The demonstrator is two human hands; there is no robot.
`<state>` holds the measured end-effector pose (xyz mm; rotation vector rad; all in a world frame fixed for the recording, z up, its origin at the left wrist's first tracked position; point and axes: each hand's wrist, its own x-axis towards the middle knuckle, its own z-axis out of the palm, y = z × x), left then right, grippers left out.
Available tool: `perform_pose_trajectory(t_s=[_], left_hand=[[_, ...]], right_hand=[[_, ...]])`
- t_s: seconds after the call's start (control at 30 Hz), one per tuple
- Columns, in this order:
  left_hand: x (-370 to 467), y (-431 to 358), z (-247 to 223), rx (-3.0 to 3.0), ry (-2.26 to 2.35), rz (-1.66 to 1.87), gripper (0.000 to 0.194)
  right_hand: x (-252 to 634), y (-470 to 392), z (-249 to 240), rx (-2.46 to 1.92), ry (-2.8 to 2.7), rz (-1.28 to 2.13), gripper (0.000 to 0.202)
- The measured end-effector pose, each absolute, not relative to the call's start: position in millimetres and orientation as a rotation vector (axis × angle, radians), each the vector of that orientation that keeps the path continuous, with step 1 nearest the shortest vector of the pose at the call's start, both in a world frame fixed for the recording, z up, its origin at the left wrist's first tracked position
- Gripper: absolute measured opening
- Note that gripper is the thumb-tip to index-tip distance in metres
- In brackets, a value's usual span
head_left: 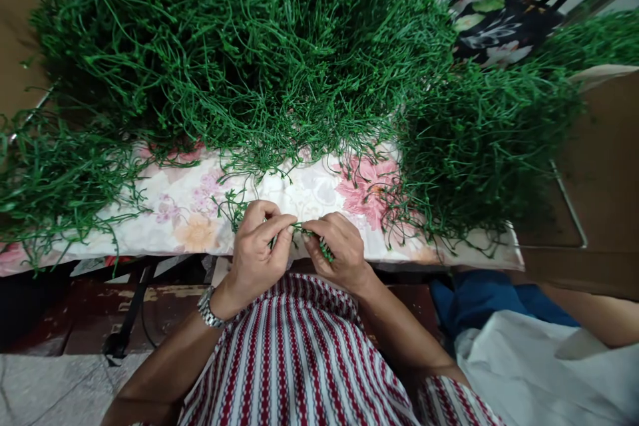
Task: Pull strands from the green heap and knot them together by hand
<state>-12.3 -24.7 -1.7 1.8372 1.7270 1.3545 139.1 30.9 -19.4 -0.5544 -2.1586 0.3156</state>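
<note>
My left hand, with a metal watch on the wrist, pinches a thin green plastic stem between thumb and index finger. Fingertips of my right hand close on the same stem, close to the left fingertips. More green pieces show inside the curled right fingers. Beyond my left hand, loose branching stems lie on the floral tablecloth. A large heap of similar green stems rises just past the hands; what joins the pieces at my fingertips is too small to make out.
Further green stems lie at the left and in a pile at the right. A cardboard box stands at the right edge, beside bent metal wire. A black floral bag sits behind. Someone's blue clothing shows at lower right.
</note>
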Motion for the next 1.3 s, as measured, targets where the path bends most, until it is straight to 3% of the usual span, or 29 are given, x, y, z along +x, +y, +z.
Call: perform_pose_trajectory(t_s=[0.33, 0.57, 0.83, 1.3], left_hand=[[-7.1, -26.3, -3.5, 1.295, 1.684, 1.432, 0.004], [1.0, -23.0, -6.4, 1.348, 1.769, 1.501, 0.005], [0.8, -26.5, -13.0, 1.396, 1.801, 1.409, 0.003], [-14.9, -26.0, -3.9, 1.221, 1.438, 1.243, 0.009]], right_hand=[[130.8, 27.5, -20.5, -0.645, -2.036, 0.404, 0.018], [125.2, 24.6, -25.8, -0.629, -2.036, 0.318, 0.016], [126.7, 22.6, -23.0, -0.715, -1.972, 0.61, 0.011], [139.5, 38.2, -15.1, -0.566, -2.022, 1.055, 0.007]])
